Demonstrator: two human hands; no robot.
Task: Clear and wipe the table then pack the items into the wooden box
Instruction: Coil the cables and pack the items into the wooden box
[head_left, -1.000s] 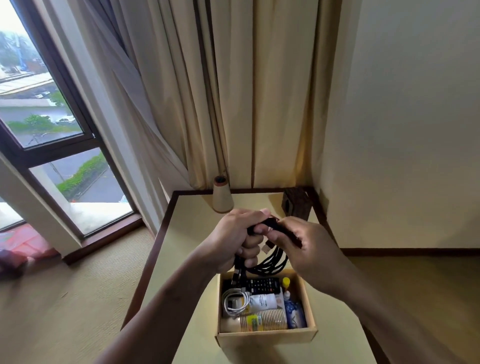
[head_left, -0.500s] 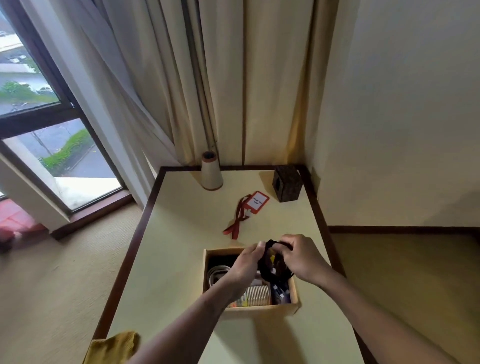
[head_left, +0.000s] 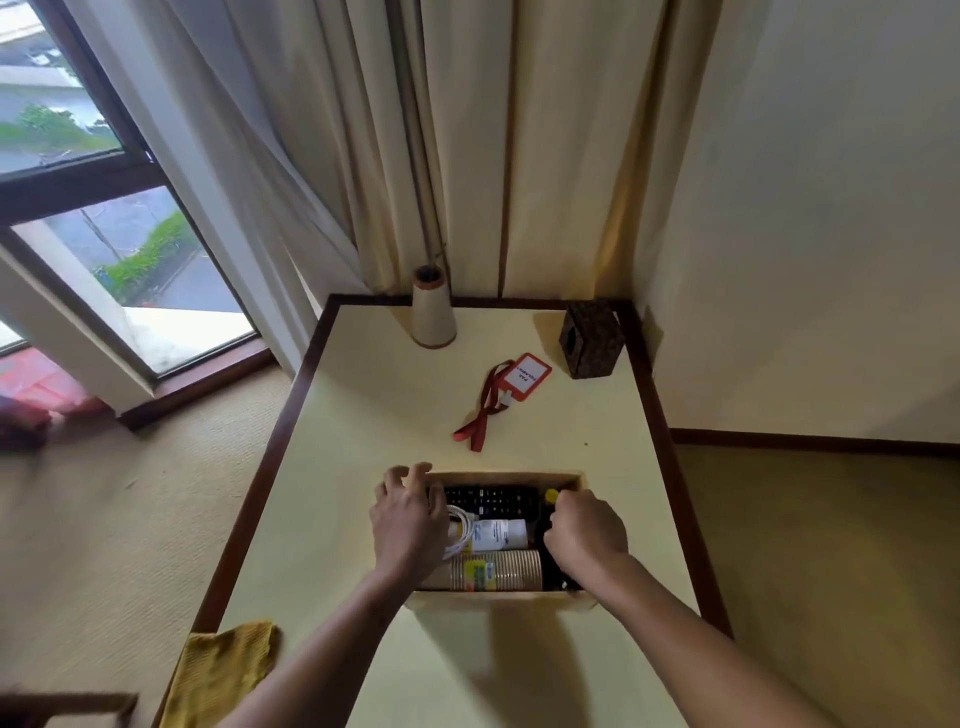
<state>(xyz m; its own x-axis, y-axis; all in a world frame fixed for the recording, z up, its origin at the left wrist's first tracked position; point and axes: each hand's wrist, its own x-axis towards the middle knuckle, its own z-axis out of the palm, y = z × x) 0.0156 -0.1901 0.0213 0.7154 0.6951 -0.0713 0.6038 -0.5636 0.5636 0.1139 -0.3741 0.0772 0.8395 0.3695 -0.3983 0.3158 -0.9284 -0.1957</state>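
Open wooden box (head_left: 493, 603) upright on counter (head_left: 395, 415), holding black remote (head_left: 488, 500), white cable (head_left: 460, 525), sideways paper-cup stack (head_left: 498, 570), black cable (head_left: 563, 583); red lanyard badge (head_left: 525, 376) flat beyond it.

Bare forearms (head_left: 332, 649), bare hands (head_left: 410, 525)

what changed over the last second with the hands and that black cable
Both hands carried the coiled black cable down from above the wooden box into its right end. The left hand has let go and now rests open over the box's left wall; the right hand still seems to grip the cable. The remote and paper cups stayed in the box.
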